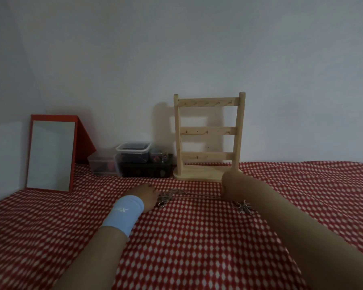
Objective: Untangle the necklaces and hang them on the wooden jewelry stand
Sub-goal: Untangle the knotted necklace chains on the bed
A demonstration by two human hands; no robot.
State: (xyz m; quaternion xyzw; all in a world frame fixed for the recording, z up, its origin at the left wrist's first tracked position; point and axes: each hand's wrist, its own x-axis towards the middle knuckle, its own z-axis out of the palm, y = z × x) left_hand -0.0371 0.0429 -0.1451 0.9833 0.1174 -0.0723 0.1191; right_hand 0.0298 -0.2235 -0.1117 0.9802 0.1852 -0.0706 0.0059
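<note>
a: where are the necklaces [176, 196] right now?

b: lying in a tangled silver heap on the red cloth with white dots [197, 237], between the two hands. thin chains run from the clump on the left across toward the right hand, and a leaf-like pendant [244, 207] lies on the cloth just beside the right wrist.

a: and the hands?

b: the left hand [146, 196], with a light blue wristband [125, 213] on its wrist, rests on the cloth with its fingertips touching the left end of the clump. whether the grip is pinching a chain or only touching it, i cannot tell; the fingers are hidden behind the hand. the right hand [231, 185] is curled into a fist at the right end of the chains, knuckles up. its grip looks pressed together, but i cannot tell if a chain is inside it.

a: the stand?

b: the wooden jewelry stand [209, 137] is upright against the white wall, just behind the right hand, with three cross bars of small hooks, all bare.

a: anything else nearby?

b: a red-framed mirror [50, 153] leans on the wall at the left, and some plastic containers [134, 160] sit between it and the stand.
</note>
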